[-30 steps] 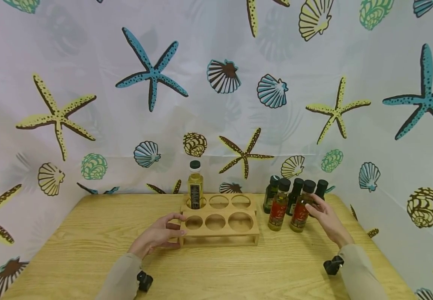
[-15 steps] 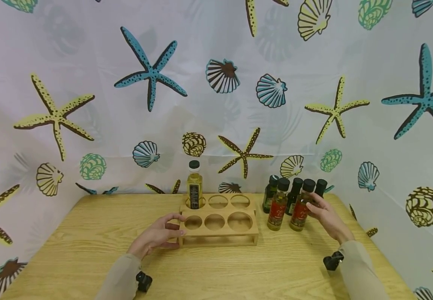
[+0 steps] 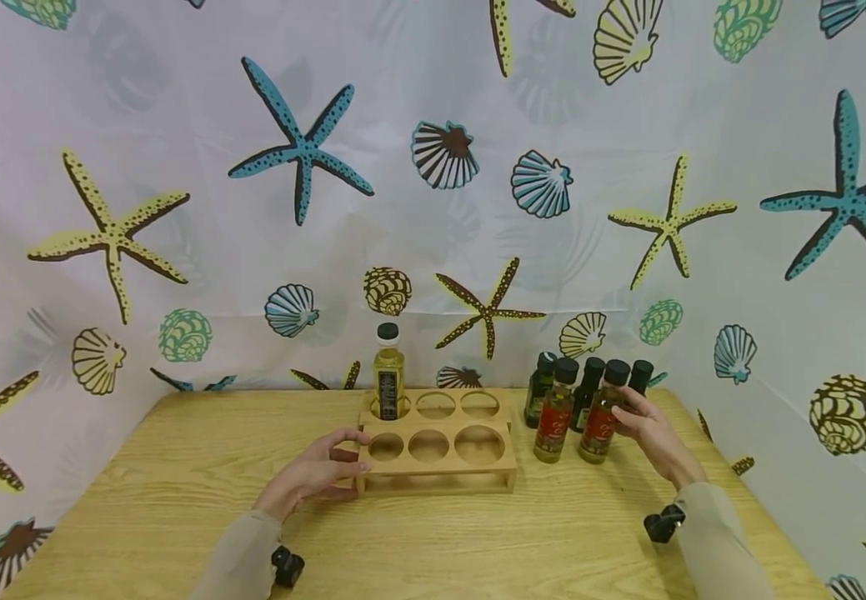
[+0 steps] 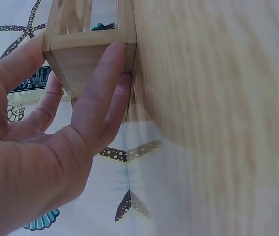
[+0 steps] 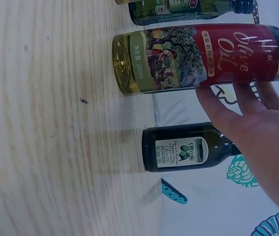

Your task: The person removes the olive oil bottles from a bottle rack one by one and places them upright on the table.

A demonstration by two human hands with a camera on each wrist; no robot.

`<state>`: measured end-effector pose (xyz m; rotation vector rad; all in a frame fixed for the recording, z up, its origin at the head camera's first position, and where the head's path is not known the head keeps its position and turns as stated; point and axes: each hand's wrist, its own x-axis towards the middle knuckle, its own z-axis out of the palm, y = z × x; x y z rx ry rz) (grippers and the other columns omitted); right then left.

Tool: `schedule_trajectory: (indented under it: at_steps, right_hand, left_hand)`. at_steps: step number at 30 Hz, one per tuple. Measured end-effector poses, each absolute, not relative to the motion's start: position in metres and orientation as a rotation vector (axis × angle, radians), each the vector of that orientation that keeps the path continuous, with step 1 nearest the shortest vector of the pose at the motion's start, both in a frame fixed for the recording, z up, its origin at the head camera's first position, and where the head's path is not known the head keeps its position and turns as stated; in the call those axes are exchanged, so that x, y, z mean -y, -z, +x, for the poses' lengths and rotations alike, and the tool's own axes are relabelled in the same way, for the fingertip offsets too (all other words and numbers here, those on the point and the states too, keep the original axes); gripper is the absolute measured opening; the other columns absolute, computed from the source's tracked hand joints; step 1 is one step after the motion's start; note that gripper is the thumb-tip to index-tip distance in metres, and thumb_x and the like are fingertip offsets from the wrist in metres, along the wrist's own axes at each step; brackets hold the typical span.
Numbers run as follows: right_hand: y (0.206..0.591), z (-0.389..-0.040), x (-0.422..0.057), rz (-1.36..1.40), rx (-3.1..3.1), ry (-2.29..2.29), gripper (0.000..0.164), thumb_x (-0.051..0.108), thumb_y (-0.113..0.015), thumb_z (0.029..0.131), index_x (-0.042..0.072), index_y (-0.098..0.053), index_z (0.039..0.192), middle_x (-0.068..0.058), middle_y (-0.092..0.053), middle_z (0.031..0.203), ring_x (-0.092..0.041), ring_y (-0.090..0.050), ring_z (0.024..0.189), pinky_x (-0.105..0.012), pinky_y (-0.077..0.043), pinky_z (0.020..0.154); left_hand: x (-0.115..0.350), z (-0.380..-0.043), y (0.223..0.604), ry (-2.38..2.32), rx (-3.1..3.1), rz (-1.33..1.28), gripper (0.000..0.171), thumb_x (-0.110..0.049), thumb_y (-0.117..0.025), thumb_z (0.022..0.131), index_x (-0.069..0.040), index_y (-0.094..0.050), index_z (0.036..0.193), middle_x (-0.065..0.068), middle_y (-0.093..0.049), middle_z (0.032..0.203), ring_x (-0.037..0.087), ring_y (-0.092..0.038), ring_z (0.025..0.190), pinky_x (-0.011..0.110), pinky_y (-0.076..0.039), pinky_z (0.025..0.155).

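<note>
My left hand [image 3: 320,468] grips the left end of a two-tier wooden bottle rack [image 3: 440,463]; in the left wrist view its fingers lie along the rack's end panel [image 4: 75,69]. A clear bottle of golden oil [image 3: 388,371] with a dark cap stands in the rack's back-left hole. To the right of the rack, my right hand [image 3: 652,429] holds a red-labelled olive oil bottle [image 3: 596,432] around its upper part, thumb at the front. That bottle [image 5: 178,59] stands upright on the table, its label readable in the right wrist view.
Beside the held bottle stands another red-labelled bottle [image 3: 554,423]. Behind them are dark green bottles: one at left [image 3: 538,396], one in the middle [image 3: 587,396] and one at right [image 3: 641,377], partly hidden by my hand. A patterned curtain [image 3: 433,250] borders the wooden table [image 3: 433,550].
Almost nothing differs; the view shifts very slightly. Both hands keep their places on the rack and the red-labelled bottle.
</note>
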<state>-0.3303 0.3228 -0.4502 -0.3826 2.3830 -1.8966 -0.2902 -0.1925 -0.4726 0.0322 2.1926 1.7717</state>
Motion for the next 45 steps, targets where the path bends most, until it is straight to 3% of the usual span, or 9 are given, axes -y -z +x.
schedule_trajectory:
  at_steps: [4,15,19,23,26,32,45]
  right_hand:
    - [0.453,-0.331,-0.324,-0.381,-2.387,1.885,0.064,0.027,-0.043,0.106,-0.001,-0.014,0.156,-0.026,-0.009,0.161,-0.044,-0.02,0.144,-0.061,-0.026,0.115]
    - [0.454,-0.327,-0.325,-0.376,-2.457,1.876,0.066,0.029,-0.047,0.105,0.0,-0.016,0.156,-0.025,-0.016,0.16,-0.039,-0.026,0.143,-0.058,-0.032,0.113]
    - [0.453,-0.327,-0.323,-0.316,-2.539,1.917,0.063,0.033,-0.049,0.104,0.001,-0.026,0.154,-0.018,-0.034,0.154,-0.015,-0.046,0.13,-0.036,-0.046,0.107]
    - [0.452,-0.326,-0.319,-0.216,-2.582,2.083,0.058,0.037,-0.053,0.102,0.001,-0.04,0.146,0.007,-0.055,0.129,0.005,-0.054,0.108,-0.018,-0.051,0.092]
    - [0.451,-0.324,-0.316,-0.123,-2.592,2.225,0.051,0.036,-0.058,0.099,0.001,-0.051,0.136,0.02,-0.057,0.11,0.005,-0.057,0.1,-0.017,-0.054,0.086]
    - [0.448,-0.32,-0.314,-0.09,-2.566,2.417,0.033,0.027,-0.065,0.096,0.001,-0.064,0.116,0.015,-0.066,0.095,-0.004,-0.063,0.088,-0.019,-0.057,0.077]
    - [0.439,-0.309,-0.293,-0.381,-2.671,2.293,0.039,0.02,-0.062,0.098,-0.017,-0.063,0.111,0.009,-0.071,0.08,-0.008,-0.068,0.07,-0.025,-0.06,0.066]
  left_hand:
    - [0.192,-0.29,0.474,-1.767,-2.192,0.047,0.049,-0.014,-0.071,0.091,-0.008,-0.05,0.135,0.023,-0.048,0.129,0.027,-0.062,0.102,0.047,-0.06,0.081]
    - [0.194,-0.29,0.474,-1.764,-2.182,0.058,0.048,-0.014,-0.069,0.092,-0.009,-0.05,0.136,0.023,-0.047,0.13,0.027,-0.062,0.102,0.046,-0.06,0.081]
    - [0.194,-0.29,0.473,-1.761,-2.193,0.051,0.047,-0.014,-0.069,0.093,-0.01,-0.051,0.135,0.022,-0.049,0.129,0.026,-0.062,0.102,0.046,-0.06,0.08]
    - [0.193,-0.29,0.473,-1.761,-2.197,0.043,0.046,-0.014,-0.069,0.092,-0.01,-0.051,0.135,0.022,-0.049,0.129,0.026,-0.062,0.103,0.046,-0.06,0.081]
    - [0.193,-0.289,0.472,-1.758,-2.203,0.043,0.047,-0.015,-0.07,0.092,-0.011,-0.051,0.135,0.021,-0.05,0.128,0.026,-0.062,0.102,0.046,-0.06,0.081]
    - [0.193,-0.29,0.473,-1.759,-2.222,0.058,0.048,-0.015,-0.071,0.091,-0.01,-0.051,0.134,0.021,-0.05,0.127,0.026,-0.062,0.102,0.047,-0.06,0.081]
    - [0.193,-0.289,0.475,-1.765,-2.222,0.045,0.048,-0.014,-0.072,0.09,-0.01,-0.052,0.134,0.021,-0.051,0.125,0.026,-0.062,0.101,0.047,-0.06,0.081]
